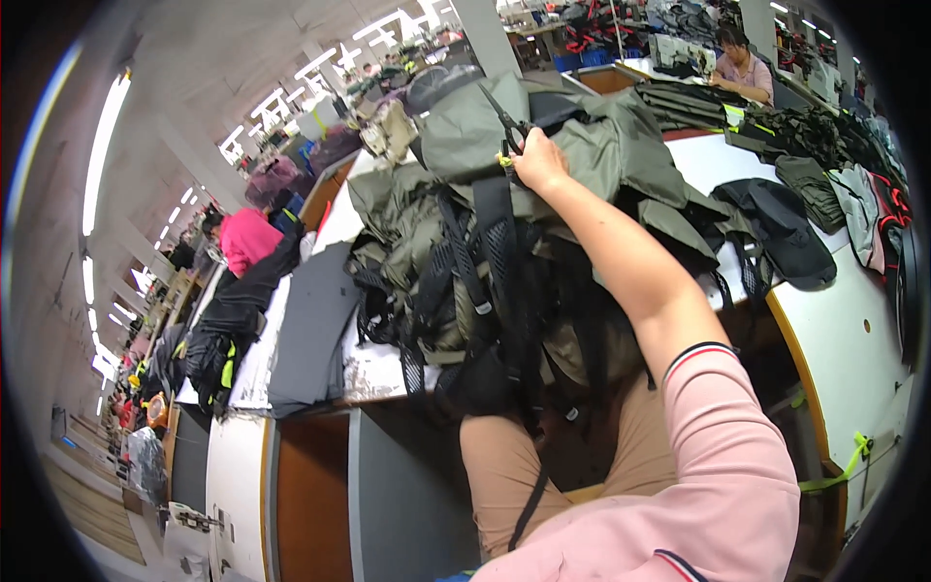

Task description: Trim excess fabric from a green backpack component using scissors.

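Observation:
My right hand (539, 161) is closed around a pair of black scissors (504, 115), their long pointed blades directed up and to the left. Something small and yellow-green shows beside the fingers. Beneath that hand lies a big heap of olive-green fabric (606, 155), which looks like backpacks. Black webbing straps (493, 218) and mesh-lined shoulder straps hang from its near side toward my lap. My left hand is out of the picture.
Flat dark grey fabric panels (308, 325) lie left of the heap, and a black bag (218, 354) sits beyond them. On the right are a black cap (781, 233) and piles of dark fabric. Two people work farther off, one in pink (250, 238).

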The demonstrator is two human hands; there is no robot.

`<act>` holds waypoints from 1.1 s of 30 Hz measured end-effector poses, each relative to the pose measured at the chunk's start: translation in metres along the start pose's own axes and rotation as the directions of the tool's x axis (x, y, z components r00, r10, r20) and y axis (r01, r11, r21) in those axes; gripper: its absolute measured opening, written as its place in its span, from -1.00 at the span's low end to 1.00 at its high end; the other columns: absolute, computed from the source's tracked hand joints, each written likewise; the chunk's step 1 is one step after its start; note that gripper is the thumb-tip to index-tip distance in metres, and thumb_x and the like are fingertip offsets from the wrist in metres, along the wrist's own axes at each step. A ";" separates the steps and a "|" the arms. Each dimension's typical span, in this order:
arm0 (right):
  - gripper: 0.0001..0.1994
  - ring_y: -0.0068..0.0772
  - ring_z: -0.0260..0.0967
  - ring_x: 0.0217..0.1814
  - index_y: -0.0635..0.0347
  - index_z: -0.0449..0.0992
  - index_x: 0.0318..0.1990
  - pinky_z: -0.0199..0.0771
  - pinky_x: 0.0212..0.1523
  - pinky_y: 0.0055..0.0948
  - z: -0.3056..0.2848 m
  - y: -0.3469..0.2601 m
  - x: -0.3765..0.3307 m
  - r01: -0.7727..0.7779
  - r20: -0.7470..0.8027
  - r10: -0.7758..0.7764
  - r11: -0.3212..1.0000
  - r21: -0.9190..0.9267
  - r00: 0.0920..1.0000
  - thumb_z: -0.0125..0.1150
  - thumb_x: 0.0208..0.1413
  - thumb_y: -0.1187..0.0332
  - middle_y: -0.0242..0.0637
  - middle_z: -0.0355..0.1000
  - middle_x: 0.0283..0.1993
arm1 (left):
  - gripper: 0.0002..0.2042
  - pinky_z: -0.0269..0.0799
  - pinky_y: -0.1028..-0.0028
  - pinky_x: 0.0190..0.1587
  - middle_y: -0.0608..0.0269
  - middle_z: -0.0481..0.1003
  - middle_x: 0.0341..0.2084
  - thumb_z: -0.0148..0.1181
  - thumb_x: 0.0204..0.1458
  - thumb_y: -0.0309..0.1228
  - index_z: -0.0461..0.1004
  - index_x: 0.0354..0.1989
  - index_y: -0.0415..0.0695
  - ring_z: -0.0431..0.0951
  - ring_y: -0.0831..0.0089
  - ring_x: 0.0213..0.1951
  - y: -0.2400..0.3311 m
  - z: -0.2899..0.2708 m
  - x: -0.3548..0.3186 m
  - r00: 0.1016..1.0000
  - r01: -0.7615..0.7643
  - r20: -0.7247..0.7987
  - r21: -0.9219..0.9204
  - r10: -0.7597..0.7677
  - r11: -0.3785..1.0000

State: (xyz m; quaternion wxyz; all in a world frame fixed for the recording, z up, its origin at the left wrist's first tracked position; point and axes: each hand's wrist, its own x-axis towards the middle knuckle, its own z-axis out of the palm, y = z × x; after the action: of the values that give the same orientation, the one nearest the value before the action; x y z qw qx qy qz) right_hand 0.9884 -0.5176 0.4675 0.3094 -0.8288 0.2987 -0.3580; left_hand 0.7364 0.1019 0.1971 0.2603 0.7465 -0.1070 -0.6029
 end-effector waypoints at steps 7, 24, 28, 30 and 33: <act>-0.75 -0.10 0.46 0.01 0.15 0.46 -0.17 0.42 -0.02 -0.17 0.024 -0.028 0.000 -0.025 0.019 0.021 0.976 0.215 1.000 0.22 -0.06 0.38 -0.09 0.51 -0.11 | -0.81 0.42 0.58 -0.35 0.30 0.52 -0.42 0.14 0.15 -0.35 0.48 -0.17 -0.20 0.46 0.62 -0.45 0.097 -0.044 0.022 0.884 -0.425 -0.323 -0.255 0.338 0.869; -0.68 -0.21 0.41 -0.46 0.30 0.45 -0.30 0.37 -0.39 -0.33 -0.070 0.106 -0.397 0.032 0.844 -0.436 0.893 0.449 0.312 0.40 -0.05 0.25 -0.14 0.44 -0.44 | -0.49 0.24 0.24 0.24 0.09 0.43 0.07 0.00 0.22 -0.14 0.22 0.22 -0.24 0.39 0.27 0.15 0.228 -0.125 0.067 0.481 -0.761 -0.482 -0.644 0.732 0.075; -0.64 -0.05 0.43 -0.28 0.31 0.46 -0.21 0.41 -0.25 -0.24 -0.064 0.104 -0.406 0.101 0.751 -0.607 0.791 0.604 0.261 0.37 -0.13 0.29 -0.10 0.46 -0.31 | -0.38 0.22 0.28 0.24 0.12 0.35 0.15 0.18 0.11 -0.10 0.21 0.23 -0.24 0.33 0.34 0.19 0.232 -0.097 0.046 0.543 -0.659 -0.383 -0.746 0.748 0.097; -0.62 -0.05 0.43 -0.22 0.31 0.45 -0.18 0.41 -0.20 -0.20 -0.055 0.090 -0.407 0.189 0.666 -0.708 0.706 0.683 0.237 0.36 -0.16 0.32 -0.11 0.47 -0.27 | -0.41 0.28 0.32 0.19 0.11 0.39 0.11 0.30 0.04 -0.25 0.27 0.19 -0.27 0.39 0.37 0.14 0.218 -0.103 0.043 0.544 -0.750 -0.326 -0.602 0.774 0.274; -0.63 -0.01 0.40 -0.26 0.26 0.46 -0.16 0.40 -0.22 -0.19 -0.044 0.075 -0.411 0.229 0.582 -0.793 0.610 0.759 0.180 0.30 -0.23 0.44 -0.18 0.45 -0.32 | -0.52 0.37 0.34 0.12 0.11 0.48 0.00 0.30 0.02 -0.40 0.36 0.10 -0.30 0.48 0.35 0.03 0.208 -0.108 0.025 0.644 -0.750 -0.448 -0.530 0.620 0.396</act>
State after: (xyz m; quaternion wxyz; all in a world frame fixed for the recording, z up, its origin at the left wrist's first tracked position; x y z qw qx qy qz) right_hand 0.7014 -0.2830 0.2693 0.4746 -0.8129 -0.3376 -0.0047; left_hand 0.8778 -0.0570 0.2983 0.7458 0.5351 -0.1541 -0.3657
